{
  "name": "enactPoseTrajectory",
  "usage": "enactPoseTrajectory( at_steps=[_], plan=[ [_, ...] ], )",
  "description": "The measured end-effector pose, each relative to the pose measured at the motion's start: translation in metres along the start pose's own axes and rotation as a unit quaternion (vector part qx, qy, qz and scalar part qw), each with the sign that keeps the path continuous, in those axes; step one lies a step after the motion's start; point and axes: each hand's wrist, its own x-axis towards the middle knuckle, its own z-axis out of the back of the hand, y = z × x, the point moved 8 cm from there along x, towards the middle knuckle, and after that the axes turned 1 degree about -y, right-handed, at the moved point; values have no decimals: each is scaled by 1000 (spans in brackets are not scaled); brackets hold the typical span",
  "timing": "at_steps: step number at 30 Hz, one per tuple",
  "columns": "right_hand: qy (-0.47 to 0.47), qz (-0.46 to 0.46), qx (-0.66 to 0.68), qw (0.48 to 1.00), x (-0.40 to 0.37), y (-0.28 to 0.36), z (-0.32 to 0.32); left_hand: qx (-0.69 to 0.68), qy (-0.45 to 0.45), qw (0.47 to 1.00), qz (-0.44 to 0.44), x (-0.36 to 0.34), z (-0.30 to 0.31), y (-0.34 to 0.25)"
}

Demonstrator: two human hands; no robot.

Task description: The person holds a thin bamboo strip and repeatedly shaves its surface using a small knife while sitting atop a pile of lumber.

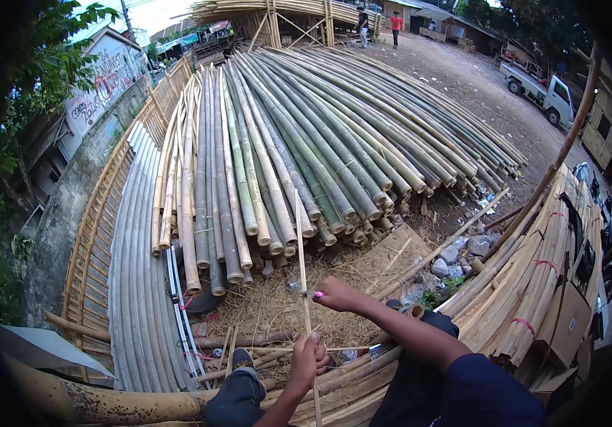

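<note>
A long, thin bamboo strip [303, 267] stands nearly upright before me, its tip pointing away toward the bamboo pile. Low on the strip, my left hand [307, 361] is closed around it. My right hand [337, 295] is closed on a small tool with a bright pink part [318, 294]. That tool meets the right side of the strip, above my left hand; its working end is too small to make out. Straw-like bamboo shavings [277, 313] cover the ground beyond my hands.
A large stack of bamboo poles [320, 149] spreads ahead. Corrugated sheets [132, 277] and a bamboo fence [92, 263] line the left. Bundled split bamboo strips [526, 306] lie at right. A thick bamboo pole [121, 403] crosses in front. Two people and a white truck [542, 92] are far off.
</note>
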Motion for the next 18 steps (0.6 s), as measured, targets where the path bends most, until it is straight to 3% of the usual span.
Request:
enactPoseTrajectory(
  at_steps=[1, 5, 7, 10, 18],
  plan=[
    [-73, -89, 16, 993, 0, -23, 21, 2, 3, 1000, 0, -4, -4, 2],
    [-52, -138, 32, 989, -4, -49, 30, -25, 23, 999, 32, -2, -10, 6],
    [58, 1, 31, 998, -4, 3, 2, -43, 36, 998, 36, 7, -2, 4],
    [113, 81, 6, 990, -10, 38, -34, -40, 25, 999, 28, 14, 9, 7],
    [29, 51, -69, 996, -2, 20, -30, 10, -24, 1000, -1, 10, 7, -5]
  ],
)
